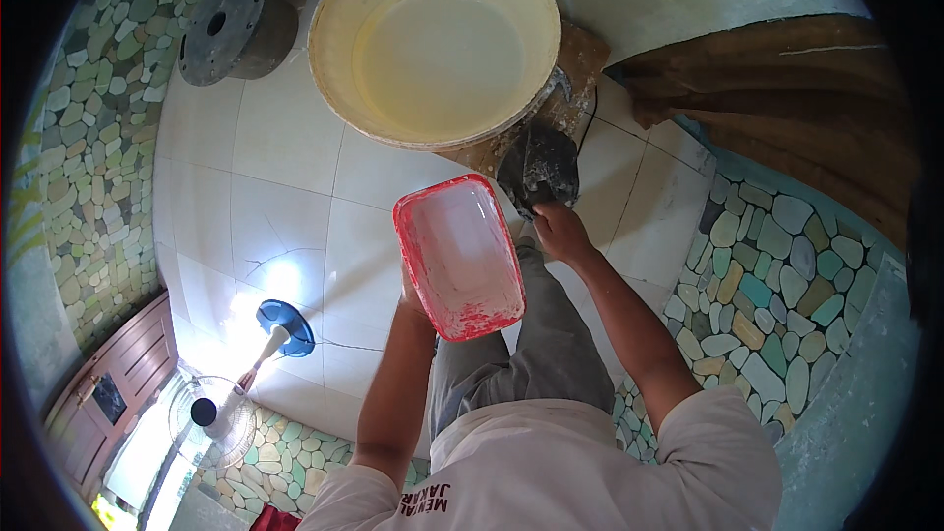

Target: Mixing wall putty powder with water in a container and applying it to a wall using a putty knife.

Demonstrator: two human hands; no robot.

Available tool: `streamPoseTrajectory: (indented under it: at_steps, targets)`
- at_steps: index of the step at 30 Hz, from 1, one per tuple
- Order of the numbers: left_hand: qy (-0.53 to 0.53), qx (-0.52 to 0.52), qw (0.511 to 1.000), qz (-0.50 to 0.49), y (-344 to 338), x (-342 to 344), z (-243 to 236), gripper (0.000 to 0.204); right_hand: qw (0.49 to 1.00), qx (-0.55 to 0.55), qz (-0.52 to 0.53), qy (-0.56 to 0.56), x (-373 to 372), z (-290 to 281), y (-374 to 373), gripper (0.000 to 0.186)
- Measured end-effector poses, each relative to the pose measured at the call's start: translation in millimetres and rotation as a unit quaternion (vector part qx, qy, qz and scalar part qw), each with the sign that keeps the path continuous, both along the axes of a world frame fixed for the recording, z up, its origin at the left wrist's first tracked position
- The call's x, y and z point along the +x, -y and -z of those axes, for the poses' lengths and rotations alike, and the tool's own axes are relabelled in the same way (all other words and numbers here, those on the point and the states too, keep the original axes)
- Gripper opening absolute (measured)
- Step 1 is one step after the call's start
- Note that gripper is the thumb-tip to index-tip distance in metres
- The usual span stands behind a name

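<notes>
My left hand [411, 293] grips a red rectangular plastic tub [460, 261] at its left side. The tub's inside is whitish, with flaking pale residue along the near end. Most of those fingers are hidden behind the tub. To its right, my right hand [562, 233] is closed at the near end of a black, pale-smeared thing [538, 159] shaped like a scoop; its exact kind is unclear. Just beyond stands a big round cream basin [329, 88] containing cloudy pale liquid [442, 64].
A brown board [587, 59] lies beneath the basin's right side. At the far left is a dark perforated drum [236, 29]. A standing fan [211, 421] with a blue base [298, 327] is at lower left. Brown cloth [777, 98] hangs at right, near a pebble-patterned wall [777, 285].
</notes>
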State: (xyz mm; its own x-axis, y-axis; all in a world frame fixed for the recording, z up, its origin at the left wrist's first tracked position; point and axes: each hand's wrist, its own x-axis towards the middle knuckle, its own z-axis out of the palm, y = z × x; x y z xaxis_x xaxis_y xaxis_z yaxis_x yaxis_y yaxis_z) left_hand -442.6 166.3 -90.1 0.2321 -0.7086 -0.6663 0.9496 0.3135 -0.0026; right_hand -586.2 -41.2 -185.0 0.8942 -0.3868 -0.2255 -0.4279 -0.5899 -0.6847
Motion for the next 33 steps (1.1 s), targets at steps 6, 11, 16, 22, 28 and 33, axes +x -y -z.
streamPoseTrajectory:
  at_steps: [6,11,16,22,28,33]
  targets:
    - [-0.016,0.001,1.0,-0.015,14.2,-4.1,5.5,0.06,0.999,-0.018,0.031,-0.03,12.8,7.1,12.2,0.015]
    - [-0.002,-0.007,1.0,-0.012,31.5,-7.0,11.7,0.063,0.998,-0.034,0.026,-0.035,24.6,6.9,15.2,0.015]
    - [0.02,-0.034,0.999,0.014,46.8,-8.0,17.5,0.063,0.993,0.007,0.073,-0.089,31.7,4.5,12.1,0.026]
    - [0.045,-0.04,0.997,0.037,53.9,-10.6,2.5,0.065,0.985,-0.118,0.127,0.006,33.1,-9.0,24.0,0.063]
    - [0.028,-0.044,0.998,0.033,55.4,-12.5,-9.0,0.066,0.985,-0.128,0.119,-0.007,36.2,-12.0,38.4,0.057]
    - [0.08,-0.033,0.995,0.052,62.5,-1.5,-6.5,0.069,0.992,-0.067,0.098,-0.041,34.5,-0.5,31.5,0.029]
